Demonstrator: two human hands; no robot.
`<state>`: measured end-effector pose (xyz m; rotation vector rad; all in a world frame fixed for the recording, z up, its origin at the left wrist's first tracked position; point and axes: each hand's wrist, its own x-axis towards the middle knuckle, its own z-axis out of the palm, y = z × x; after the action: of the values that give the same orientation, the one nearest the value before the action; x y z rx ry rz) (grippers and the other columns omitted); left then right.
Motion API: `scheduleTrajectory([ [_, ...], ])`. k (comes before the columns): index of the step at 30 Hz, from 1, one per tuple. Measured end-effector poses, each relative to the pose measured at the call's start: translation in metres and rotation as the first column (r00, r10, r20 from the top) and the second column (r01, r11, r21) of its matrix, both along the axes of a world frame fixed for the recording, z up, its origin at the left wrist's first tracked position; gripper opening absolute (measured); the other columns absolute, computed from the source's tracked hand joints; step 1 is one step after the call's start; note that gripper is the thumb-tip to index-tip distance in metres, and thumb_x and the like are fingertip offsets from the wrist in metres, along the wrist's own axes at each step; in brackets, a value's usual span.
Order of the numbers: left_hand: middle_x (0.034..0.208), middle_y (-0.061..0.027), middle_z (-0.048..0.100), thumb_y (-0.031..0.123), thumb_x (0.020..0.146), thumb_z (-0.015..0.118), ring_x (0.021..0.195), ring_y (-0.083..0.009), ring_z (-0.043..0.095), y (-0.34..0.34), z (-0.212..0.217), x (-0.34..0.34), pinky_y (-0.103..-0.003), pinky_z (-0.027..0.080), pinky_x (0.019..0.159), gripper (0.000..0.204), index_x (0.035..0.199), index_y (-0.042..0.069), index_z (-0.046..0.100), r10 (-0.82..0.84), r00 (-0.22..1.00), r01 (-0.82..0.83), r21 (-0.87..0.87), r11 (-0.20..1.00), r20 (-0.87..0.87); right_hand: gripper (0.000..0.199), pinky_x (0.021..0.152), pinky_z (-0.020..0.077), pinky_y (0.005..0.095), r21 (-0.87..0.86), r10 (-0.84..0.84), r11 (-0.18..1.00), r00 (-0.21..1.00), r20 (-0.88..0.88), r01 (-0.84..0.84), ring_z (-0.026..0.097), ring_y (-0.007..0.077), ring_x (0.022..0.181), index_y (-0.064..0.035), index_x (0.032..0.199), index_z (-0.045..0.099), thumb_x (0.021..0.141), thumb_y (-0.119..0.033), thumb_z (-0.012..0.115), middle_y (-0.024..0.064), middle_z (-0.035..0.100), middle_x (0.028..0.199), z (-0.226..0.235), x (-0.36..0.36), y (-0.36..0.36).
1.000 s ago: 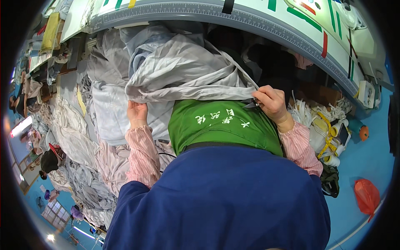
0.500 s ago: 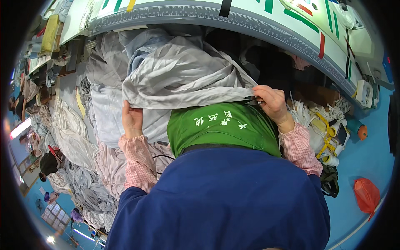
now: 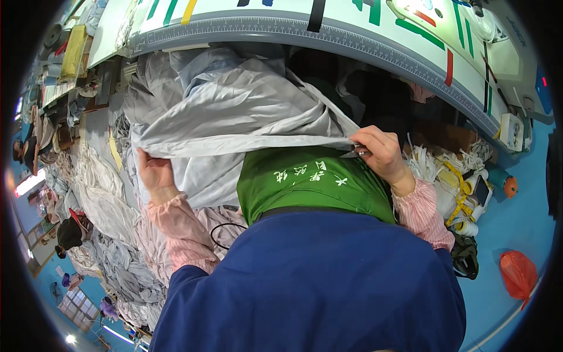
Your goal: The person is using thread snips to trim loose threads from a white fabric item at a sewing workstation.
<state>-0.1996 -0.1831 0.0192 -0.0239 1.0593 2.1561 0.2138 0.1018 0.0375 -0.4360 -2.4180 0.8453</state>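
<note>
A light grey cloth [image 3: 234, 111] is stretched across in front of me, its folded edge pulled nearly straight between both hands. My left hand [image 3: 157, 175] pinches the left end of that edge, palm partly turned up. At the right end, my right hand [image 3: 381, 154] grips the edge between thumb and fingers. Small dark-metal thread snips [image 3: 358, 151] are also tucked in that hand, their pointed blades toward the left. Below the taut edge lies my green apron [image 3: 311, 182] with white lettering, over my lap.
Beyond the cloth runs a white worktable [image 3: 258, 14] with a ruler along its grey front edge. More pale cloth [image 3: 99, 182] is heaped on the left. Thread cones [image 3: 466, 227], a yellow tape measure [image 3: 460, 202] and a red plastic bag [image 3: 518, 274] are at the right.
My left hand has moved left and slightly down, drawing the cloth's edge longer and straighter. My right hand has barely moved; the snips' blades now show more clearly.
</note>
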Motion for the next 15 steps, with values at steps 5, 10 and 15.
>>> scheduleTrajectory([
  [5,0.113,-0.0146,0.057,0.027,0.095,0.041,0.103,-0.0254,0.054,0.009,0.122,-0.017,-0.042,0.041,0.095,0.036,0.113,-0.001,0.053,0.354,0.841,-0.432,-0.115,0.894,-0.410,0.024,0.050,0.0468,0.0275,-0.218,0.133,0.967,0.991,0.003,-0.129,0.059,0.0237,0.058,-0.0022,0.084,0.058,0.062,0.005,0.065,0.0086,0.058,0.074,0.022,-0.013,-0.004],
  [10,0.113,-0.0154,0.056,0.026,0.091,0.045,0.095,-0.0262,0.058,-0.039,0.261,-0.008,-0.040,0.046,0.088,0.039,0.114,-0.004,0.051,0.147,0.242,-0.515,0.001,0.857,-0.959,0.023,0.050,0.0439,0.0289,-0.431,0.354,0.796,0.904,-0.238,-0.425,0.057,0.0226,0.059,-0.0017,0.085,0.057,0.065,0.007,0.064,0.0085,0.058,0.075,0.041,-0.050,-0.012],
  [15,0.108,-0.0147,0.058,0.022,0.088,0.049,0.090,-0.0249,0.059,-0.021,0.329,0.006,-0.037,0.047,0.083,0.035,0.112,-0.004,0.053,0.118,0.019,-0.557,0.088,0.826,-0.993,0.023,0.053,0.0434,0.0290,-0.444,0.554,0.624,0.765,-0.328,-0.643,0.056,0.0214,0.060,-0.0008,0.085,0.058,0.066,0.003,0.069,0.0075,0.058,0.075,0.038,-0.097,-0.015],
])
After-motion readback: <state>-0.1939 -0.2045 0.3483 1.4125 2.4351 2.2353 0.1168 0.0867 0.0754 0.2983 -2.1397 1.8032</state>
